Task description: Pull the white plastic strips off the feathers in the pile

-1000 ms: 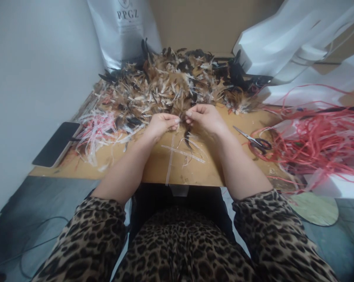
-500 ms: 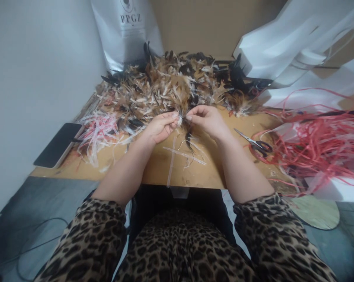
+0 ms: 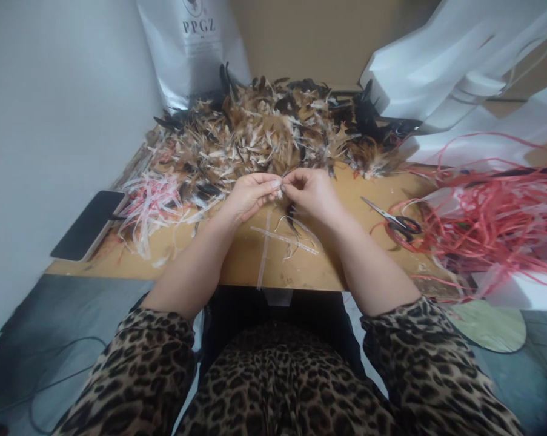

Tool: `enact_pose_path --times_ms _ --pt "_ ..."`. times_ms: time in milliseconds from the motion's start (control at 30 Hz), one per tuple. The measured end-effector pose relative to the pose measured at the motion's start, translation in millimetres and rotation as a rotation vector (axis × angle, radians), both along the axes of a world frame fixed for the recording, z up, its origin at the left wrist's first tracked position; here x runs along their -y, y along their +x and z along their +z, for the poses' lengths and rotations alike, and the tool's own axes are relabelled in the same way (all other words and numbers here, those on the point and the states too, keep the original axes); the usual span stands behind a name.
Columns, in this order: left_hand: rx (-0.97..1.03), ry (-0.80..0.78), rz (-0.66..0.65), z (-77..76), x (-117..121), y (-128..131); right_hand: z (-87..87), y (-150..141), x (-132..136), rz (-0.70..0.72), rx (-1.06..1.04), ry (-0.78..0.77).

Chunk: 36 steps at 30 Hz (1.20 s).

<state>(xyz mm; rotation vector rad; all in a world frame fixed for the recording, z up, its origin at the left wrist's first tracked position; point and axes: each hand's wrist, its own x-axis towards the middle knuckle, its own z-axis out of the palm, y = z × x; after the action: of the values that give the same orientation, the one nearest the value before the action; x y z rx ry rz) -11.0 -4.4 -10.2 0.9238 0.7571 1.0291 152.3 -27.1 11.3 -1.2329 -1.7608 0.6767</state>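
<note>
My left hand (image 3: 255, 192) is closed in a pinch on a small bunch of feathers (image 3: 280, 193), whose pale quill ends show between my fingertips. Against it, the thumb and forefinger of my right hand (image 3: 310, 189) are pinched together at the same spot; what they hold there is too small to make out. Just beyond both hands lies a big heap of brown, cream and black feathers (image 3: 255, 130). Under my hands, a dark loose feather (image 3: 293, 221) and clear thin strips (image 3: 285, 240) rest on the wooden table (image 3: 309, 272).
Scissors (image 3: 394, 218) lie on the right beside a tangle of red strips (image 3: 495, 224). At the left are a phone (image 3: 89, 225) and a pile of pink and white strips (image 3: 148, 203). A silver bag (image 3: 200, 60) stands behind the heap, white packaging (image 3: 418, 79) at the back right.
My right hand has moved slightly left and down, bringing its fingertips against those of my left hand, where a gap showed before. My left hand has barely shifted.
</note>
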Motion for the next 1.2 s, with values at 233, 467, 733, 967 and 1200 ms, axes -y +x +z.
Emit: enact_pose_path --times_ms 233,467,733,967,1200 --pt "-0.001 0.057 0.012 -0.2 -2 -1 -4.5 -3 -3 0.032 -0.233 -0.124" --pt "-0.061 0.082 0.054 -1.8 -3 -2 -13.9 -9 -6 -0.005 -0.289 -0.061" --pt "-0.273 0.201 0.136 -3.3 -2 2 -13.1 -10 -3 -0.093 -0.078 0.210" --pt "-0.319 0.266 0.089 2.0 -1 -3 -14.6 -3 -9 0.022 -0.219 0.046" --pt "-0.274 0.283 0.001 7.3 -1 -11 -11.5 10 -16 0.052 -0.291 0.015"
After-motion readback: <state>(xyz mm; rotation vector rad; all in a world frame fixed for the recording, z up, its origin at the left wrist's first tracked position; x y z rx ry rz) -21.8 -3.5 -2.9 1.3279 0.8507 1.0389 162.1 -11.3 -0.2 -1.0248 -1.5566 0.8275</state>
